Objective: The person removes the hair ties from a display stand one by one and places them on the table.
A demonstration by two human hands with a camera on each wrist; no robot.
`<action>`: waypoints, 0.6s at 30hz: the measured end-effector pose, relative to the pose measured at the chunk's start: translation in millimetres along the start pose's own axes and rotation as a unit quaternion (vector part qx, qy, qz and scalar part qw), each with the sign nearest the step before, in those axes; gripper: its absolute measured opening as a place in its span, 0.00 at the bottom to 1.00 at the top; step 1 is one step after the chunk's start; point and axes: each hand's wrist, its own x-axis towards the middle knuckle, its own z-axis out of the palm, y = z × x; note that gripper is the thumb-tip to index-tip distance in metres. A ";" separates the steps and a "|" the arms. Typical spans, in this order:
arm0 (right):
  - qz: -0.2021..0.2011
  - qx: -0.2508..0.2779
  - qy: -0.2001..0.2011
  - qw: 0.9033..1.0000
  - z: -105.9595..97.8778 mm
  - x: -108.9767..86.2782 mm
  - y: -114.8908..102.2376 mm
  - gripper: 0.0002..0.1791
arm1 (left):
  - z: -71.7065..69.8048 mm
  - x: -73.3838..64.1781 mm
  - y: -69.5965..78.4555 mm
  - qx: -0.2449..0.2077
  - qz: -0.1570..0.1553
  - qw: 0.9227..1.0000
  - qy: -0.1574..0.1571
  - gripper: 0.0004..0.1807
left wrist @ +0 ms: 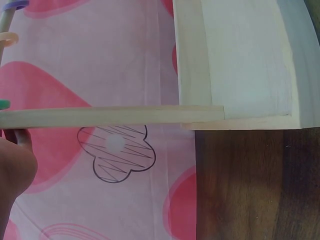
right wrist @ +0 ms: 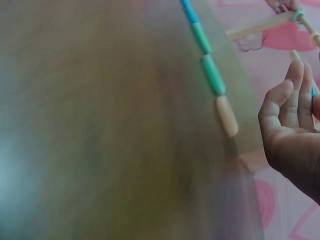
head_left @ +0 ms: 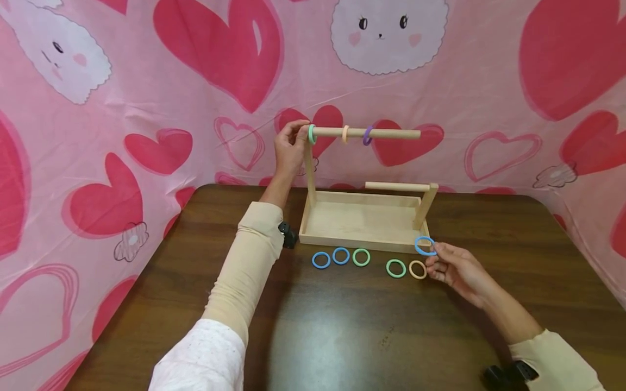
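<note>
A wooden stand has a shallow tray (head_left: 362,241) as its base, a tall post at left and a shorter one at right. On its upper bar (head_left: 396,134) hang a mint green ring (head_left: 312,134), a peach ring (head_left: 345,134) and a purple ring (head_left: 367,136). My left hand (head_left: 292,149) grips the top of the tall post (left wrist: 100,116), right beside the green ring. My right hand (head_left: 459,271) pinches a blue ring (head_left: 417,251) between thumb and fingers, over the tray's front right corner. In the right wrist view that ring is mostly hidden by my fingers (right wrist: 289,107).
On the brown table (head_left: 342,336) before the tray lie two blue rings (head_left: 321,267), two green rings (head_left: 361,265) and a peach ring (head_left: 418,277). A lower bar (head_left: 396,187) points left from the short post (head_left: 426,209). Pink heart-patterned cloth (head_left: 161,108) hangs behind.
</note>
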 end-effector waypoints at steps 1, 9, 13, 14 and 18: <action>0.007 -0.002 -0.004 1.000 -1.8 -4.0 1.7 0.21 | 0.4 -0.4 0.4 0.001 -0.001 1.000 0.000 0.12; 0.095 -0.050 -0.034 0.994 -11.1 -21.0 8.6 0.19 | -0.8 0.7 -2.2 0.006 -0.006 1.000 0.003 0.13; 0.143 -0.077 -0.043 0.986 -14.0 -24.4 10.5 0.17 | -0.1 0.7 -1.7 0.002 -0.006 1.000 0.003 0.12; 0.154 -0.086 -0.043 0.983 -14.5 -25.1 10.9 0.16 | 0.3 0.7 -1.5 0.000 -0.006 1.000 0.003 0.12; 0.200 -0.136 -0.046 0.969 -15.1 -26.9 11.2 0.15 | 1.8 0.8 -0.5 -0.003 -0.005 1.000 0.003 0.12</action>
